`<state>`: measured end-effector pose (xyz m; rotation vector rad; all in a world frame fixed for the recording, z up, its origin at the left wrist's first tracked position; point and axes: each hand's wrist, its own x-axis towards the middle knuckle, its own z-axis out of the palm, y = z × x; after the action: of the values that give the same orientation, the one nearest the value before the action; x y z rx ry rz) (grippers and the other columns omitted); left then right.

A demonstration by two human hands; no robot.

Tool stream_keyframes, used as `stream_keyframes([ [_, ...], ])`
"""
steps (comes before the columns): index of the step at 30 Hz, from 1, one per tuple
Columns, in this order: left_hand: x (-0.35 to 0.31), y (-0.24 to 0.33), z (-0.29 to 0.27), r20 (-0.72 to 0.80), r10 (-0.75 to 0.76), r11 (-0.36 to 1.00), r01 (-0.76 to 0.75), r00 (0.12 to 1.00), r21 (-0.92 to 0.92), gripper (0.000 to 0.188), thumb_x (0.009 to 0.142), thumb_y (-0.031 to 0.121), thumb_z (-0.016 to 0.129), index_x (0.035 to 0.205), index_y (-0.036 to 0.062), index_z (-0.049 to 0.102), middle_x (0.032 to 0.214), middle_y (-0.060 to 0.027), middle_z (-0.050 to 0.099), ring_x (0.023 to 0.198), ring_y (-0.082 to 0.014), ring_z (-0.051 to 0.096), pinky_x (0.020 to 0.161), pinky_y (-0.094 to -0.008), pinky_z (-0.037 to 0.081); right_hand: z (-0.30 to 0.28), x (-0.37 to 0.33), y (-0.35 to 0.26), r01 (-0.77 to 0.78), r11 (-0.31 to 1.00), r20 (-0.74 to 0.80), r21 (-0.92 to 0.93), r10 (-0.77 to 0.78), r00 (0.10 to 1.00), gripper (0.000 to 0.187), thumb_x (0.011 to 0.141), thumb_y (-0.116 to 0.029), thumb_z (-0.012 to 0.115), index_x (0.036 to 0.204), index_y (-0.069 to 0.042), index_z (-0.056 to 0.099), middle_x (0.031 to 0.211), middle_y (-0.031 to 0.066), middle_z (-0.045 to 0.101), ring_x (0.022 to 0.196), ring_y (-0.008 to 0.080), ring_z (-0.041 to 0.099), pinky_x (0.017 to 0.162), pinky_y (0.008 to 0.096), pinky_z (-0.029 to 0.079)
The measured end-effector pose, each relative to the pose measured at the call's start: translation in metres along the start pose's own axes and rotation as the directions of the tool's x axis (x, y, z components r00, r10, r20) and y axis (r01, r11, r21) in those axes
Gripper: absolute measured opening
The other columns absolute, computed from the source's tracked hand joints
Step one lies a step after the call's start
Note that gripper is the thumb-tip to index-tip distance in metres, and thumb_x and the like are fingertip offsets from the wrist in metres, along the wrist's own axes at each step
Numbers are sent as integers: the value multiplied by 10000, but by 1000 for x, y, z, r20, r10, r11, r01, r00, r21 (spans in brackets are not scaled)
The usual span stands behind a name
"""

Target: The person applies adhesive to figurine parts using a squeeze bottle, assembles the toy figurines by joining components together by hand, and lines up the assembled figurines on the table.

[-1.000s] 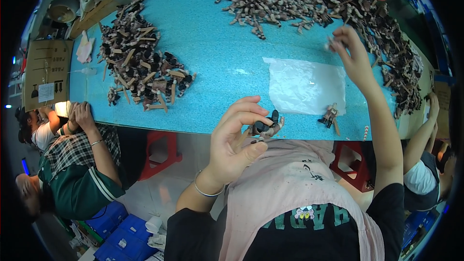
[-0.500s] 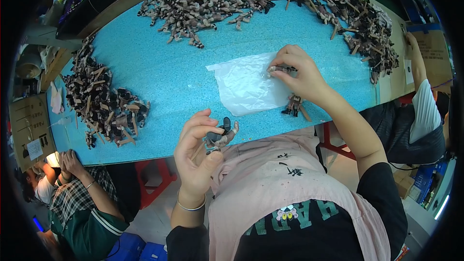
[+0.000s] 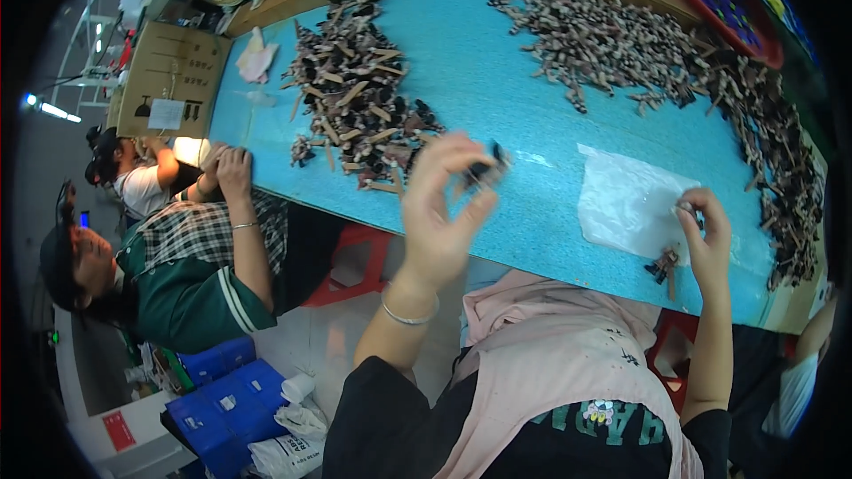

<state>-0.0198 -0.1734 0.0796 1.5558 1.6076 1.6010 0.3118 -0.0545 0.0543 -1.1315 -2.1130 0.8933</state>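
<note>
My left hand (image 3: 439,213) is raised over the table's near edge. Its fingers are closed on a small toy figure (image 3: 484,167) with black parts, smeared by motion. Just beyond that hand lies a pile of brown and black figure pieces (image 3: 355,111) with flat tan sticks among them. My right hand (image 3: 707,223) pinches a small figure part (image 3: 690,211), mostly hidden by the fingers, at the right edge of a crumpled white sheet (image 3: 621,200). Close to this hand, one little figure (image 3: 662,262) with a tan stick lies on the blue tabletop (image 3: 479,62).
A long heap of pale figure parts (image 3: 603,44) runs along the far side, joining a darker heap (image 3: 785,177) at the right. At the left sits a co-worker (image 3: 191,239) beside a cardboard box (image 3: 177,80). Blue bins (image 3: 226,399) stand on the floor.
The view has turned left. My left hand has lifted with its figure toward the left pile, whereas my right hand stays by the white sheet, still pinching its part.
</note>
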Motion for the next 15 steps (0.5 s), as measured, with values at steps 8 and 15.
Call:
stream_keyframes([
  [8, 98, -61, -108, -335, 175, 851, 29, 926, 524, 243, 801, 152, 699, 986, 9, 636, 992, -112, 608, 930, -236, 564, 818, -328, 441, -1, -27, -10, -333, 832, 63, 444, 342, 938, 162, 922, -25, 518, 1074, 7, 568, 817, 17, 552, 723, 69, 519, 657, 206, 441],
  [15, 149, -107, -140, -221, 110, 593, 114, 969, 797, 385, 842, 231, 682, 1115, -33, 621, 1052, -175, 624, 1028, -272, 580, 906, -359, 445, -5, -30, -14, -338, 809, 90, 480, 338, 937, 211, 962, -93, 487, 1124, 9, 576, 809, -2, 535, 712, 58, 489, 659, 200, 442],
])
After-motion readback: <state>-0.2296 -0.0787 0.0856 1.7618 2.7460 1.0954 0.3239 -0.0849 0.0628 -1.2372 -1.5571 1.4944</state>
